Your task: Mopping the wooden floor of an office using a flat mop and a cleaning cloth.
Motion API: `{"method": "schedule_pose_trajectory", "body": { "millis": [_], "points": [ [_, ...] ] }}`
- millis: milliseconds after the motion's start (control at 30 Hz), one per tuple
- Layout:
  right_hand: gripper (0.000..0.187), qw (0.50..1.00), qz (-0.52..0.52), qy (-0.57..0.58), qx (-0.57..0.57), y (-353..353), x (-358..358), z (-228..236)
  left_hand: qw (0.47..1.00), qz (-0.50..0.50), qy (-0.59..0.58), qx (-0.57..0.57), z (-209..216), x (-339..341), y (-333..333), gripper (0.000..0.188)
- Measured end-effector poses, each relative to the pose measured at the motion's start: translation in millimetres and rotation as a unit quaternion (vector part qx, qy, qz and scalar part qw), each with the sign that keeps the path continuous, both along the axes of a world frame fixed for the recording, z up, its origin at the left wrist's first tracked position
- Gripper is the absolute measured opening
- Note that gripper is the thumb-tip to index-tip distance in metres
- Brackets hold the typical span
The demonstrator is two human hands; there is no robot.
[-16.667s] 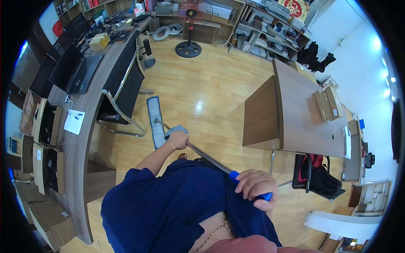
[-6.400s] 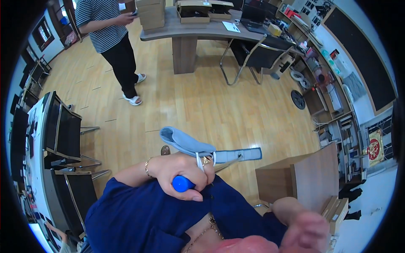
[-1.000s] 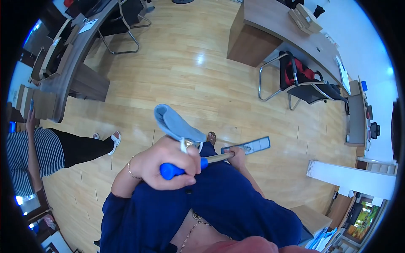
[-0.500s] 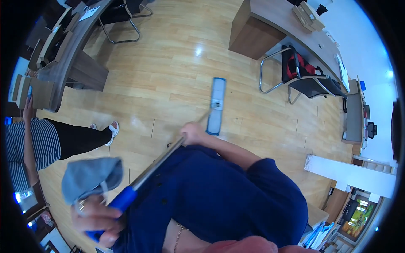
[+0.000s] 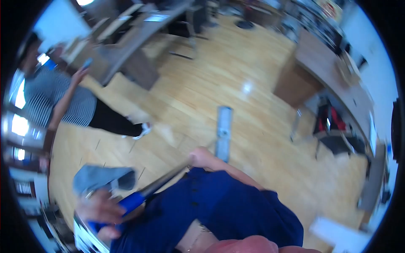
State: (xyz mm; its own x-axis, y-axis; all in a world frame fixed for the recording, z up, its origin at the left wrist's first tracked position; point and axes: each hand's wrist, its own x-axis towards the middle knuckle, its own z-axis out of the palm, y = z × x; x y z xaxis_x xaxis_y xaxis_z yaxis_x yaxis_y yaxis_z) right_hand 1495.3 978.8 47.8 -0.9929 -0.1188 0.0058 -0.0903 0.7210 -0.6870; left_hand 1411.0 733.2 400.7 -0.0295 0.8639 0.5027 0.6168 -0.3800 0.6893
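Note:
A flat mop point(image 5: 223, 128) with a long blue-edged grey head rests on the wooden floor in front of me. Its metal pole slants back toward my lower left and ends in a blue grip point(image 5: 133, 202). My left hand point(image 5: 101, 213) is closed around that grip, wearing a ring. Beside its fingers is a grey-blue cloth item point(image 5: 103, 179) with a white strap; blur hides its exact kind and how it is held. My right hand point(image 5: 200, 157) is wrapped round the pole farther down, close behind the mop head.
At the left, a person point(image 5: 63, 97) in a striped top stands holding a phone point(image 5: 87, 63) near a long desk point(image 5: 139, 42). On the right stand another desk point(image 5: 312, 63) and a chair point(image 5: 341, 143) with a red-and-black bag. A white panel point(image 5: 337, 234) juts in at lower right.
The view has swung, so the room sits farther right and lower, with more of its far end showing. Both hands keep their hold on the mop. The person at left has raised the phone hand.

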Motion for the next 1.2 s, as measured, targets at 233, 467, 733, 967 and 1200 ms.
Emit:
{"method": "schedule_pose_trajectory", "body": {
  "millis": [233,467,733,967,1200],
  "points": [
    [0.019,0.988,-0.143,-0.008,-0.061,47,111,-11,0.979,-0.002,-0.187,0.082,-37,55,53,0.018],
    [0.024,0.954,-0.272,-0.045,-0.114,81,185,-24,0.959,-0.155,-0.234,0.042,-60,77,105,0.022],
    [0.020,0.933,-0.342,0.015,-0.110,75,196,-58,0.940,-0.282,-0.191,0.033,-70,68,115,0.022],
    [0.029,0.916,-0.382,-0.007,-0.119,67,169,-64,0.952,-0.248,-0.178,0.003,-82,33,98,0.018],
    [0.028,0.903,-0.397,0.016,-0.163,56,141,-59,0.954,-0.219,-0.203,-0.026,-86,5,88,0.014]
  ]
}}
